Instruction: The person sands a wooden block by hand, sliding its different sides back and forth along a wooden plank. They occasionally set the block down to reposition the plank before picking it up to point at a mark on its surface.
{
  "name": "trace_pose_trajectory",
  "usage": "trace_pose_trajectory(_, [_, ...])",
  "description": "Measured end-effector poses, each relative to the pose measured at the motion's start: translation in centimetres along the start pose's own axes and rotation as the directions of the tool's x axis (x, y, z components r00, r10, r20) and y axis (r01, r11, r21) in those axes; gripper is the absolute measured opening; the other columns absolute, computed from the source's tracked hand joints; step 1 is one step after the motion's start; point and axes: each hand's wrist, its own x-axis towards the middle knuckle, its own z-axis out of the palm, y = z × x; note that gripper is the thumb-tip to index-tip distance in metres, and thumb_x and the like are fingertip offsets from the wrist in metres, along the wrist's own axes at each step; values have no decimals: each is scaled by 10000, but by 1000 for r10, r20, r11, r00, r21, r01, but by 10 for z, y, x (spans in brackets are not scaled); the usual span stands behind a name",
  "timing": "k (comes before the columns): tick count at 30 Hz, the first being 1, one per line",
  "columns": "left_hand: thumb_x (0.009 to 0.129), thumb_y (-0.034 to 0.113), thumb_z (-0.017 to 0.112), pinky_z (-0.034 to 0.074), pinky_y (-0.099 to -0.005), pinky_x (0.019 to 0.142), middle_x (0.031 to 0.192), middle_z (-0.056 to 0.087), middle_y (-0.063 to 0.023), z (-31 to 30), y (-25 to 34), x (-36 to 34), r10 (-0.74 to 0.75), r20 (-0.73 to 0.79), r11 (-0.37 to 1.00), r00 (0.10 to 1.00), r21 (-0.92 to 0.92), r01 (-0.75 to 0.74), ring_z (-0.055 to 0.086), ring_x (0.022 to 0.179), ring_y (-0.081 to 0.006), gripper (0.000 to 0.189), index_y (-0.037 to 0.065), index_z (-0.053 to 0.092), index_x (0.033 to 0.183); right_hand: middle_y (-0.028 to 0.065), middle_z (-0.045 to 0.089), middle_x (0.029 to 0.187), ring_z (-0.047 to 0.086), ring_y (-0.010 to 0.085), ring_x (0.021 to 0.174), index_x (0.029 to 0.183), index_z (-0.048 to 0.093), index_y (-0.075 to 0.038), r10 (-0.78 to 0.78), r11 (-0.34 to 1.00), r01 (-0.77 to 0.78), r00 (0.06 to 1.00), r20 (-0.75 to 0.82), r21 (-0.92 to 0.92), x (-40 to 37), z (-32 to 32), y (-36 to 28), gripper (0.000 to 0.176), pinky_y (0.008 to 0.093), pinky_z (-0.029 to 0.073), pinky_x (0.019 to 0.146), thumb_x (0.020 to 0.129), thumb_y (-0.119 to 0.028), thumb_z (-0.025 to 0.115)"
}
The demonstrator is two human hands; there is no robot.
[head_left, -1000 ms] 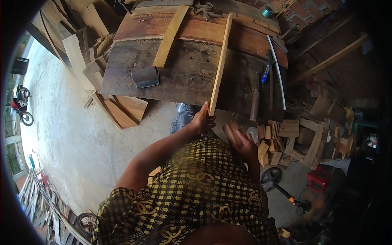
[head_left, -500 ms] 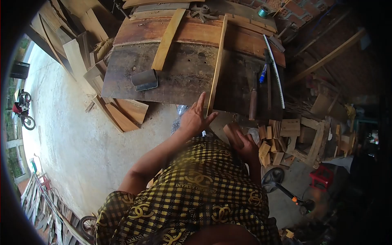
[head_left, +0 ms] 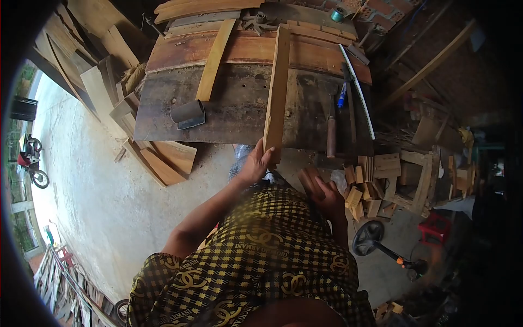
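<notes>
My left hand (head_left: 255, 167) is closed on the near end of a long wooden plank (head_left: 279, 90), its thumb over the top edge. The plank reaches from the workbench's front edge toward the back, broad face partly turned up. My right hand (head_left: 330, 200), low beside my body, is wrapped round a small reddish-brown wooden block (head_left: 311, 182). To the left on the bench lie a thinner wooden strip (head_left: 216, 60) and a curled dark sheet, possibly sandpaper (head_left: 188, 115). A wooden-handled chisel-like tool (head_left: 331, 136) and a blue marker (head_left: 341, 95) lie right of the plank.
The dark workbench (head_left: 155, 117) spans the view ahead. A white-edged saw blade or ruler (head_left: 357, 90) rests at its right. Offcuts (head_left: 362, 185) are heaped below right, near a red stool (head_left: 434, 229). Boards (head_left: 103, 82) lean on the left.
My left hand has gone from spread fingers beside the plank to gripping its near end. The plank has rolled from its narrow edge to show its broad face. My right hand still holds the block.
</notes>
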Motion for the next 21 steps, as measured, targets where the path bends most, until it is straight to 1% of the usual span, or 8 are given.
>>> trace_pose_trajectory(2, [1037,387,462,532,-317,693,1004,615,-124,2,-1,1,39,0,999,999,-27,-39,633,825,-164,511,22,365,1381,188,545,1176,600,369,1071,1404,526,-183,-4,1000,4,1000,7,-8,0,-1,-3,698,434,498,893,785,-438,721])
trace_pose_trajectory(4, [1034,393,466,533,-312,721,1014,614,-127,3,12,0,-104,73,989,992,-98,111,631,867,-167,521,28,363,1391,191,544,1188,600,368,1075,1407,523,-184,2,1000,-2,1000,19,-8,0,-2,-5,703,434,498,895,785,-444,722])
trace_pose_trajectory(7, [1031,411,465,530,-306,721,1025,614,-122,7,8,1,-121,49,986,991,-107,125,625,845,-165,531,28,376,1388,194,543,1202,599,365,1082,1411,519,-186,5,1000,-4,999,43,-6,1,0,-5,705,433,498,896,788,-446,723])
trace_pose_trajectory(8, [1031,411,465,530,-306,721,1025,614,-122,6,5,1,-121,49,986,992,-109,125,625,845,-165,531,28,376,1388,194,543,1205,599,364,1085,1412,518,-186,5,1000,-5,999,52,-4,1,1,-4,703,433,498,896,791,-444,722])
trace_pose_trajectory(10, [1028,428,460,519,-299,706,1030,615,-120,5,1,-1,-3,55,995,998,-98,9,612,822,-156,534,37,391,1386,192,544,1205,599,362,1087,1413,517,-187,-5,999,6,999,46,-32,0,2,-3,698,431,498,896,793,-434,722])
trace_pose_trajectory(14, [1026,434,465,513,-295,723,1056,617,-125,6,4,-1,-52,66,989,996,-131,61,608,850,-150,533,43,401,1383,179,552,1189,604,356,1076,1413,515,-185,3,999,-1,998,63,-33,0,-2,-12,691,430,499,890,793,-403,726])
trace_pose_trajectory(16, [1013,460,451,507,-299,680,915,597,-105,7,7,9,-20,113,981,993,-188,42,586,725,-151,560,39,385,1374,174,555,1173,606,355,1062,1410,517,-182,-19,999,21,999,40,-42,0,0,-13,690,431,500,884,790,-396,729])
trace_pose_trajectory(21, [1013,411,480,510,-300,698,934,606,-108,14,-7,30,-14,99,979,995,-201,34,582,737,-148,510,29,401,1341,164,556,1125,612,355,1026,1406,521,-176,-66,996,68,997,38,-53,1,0,-13,694,435,501,866,780,-387,734])
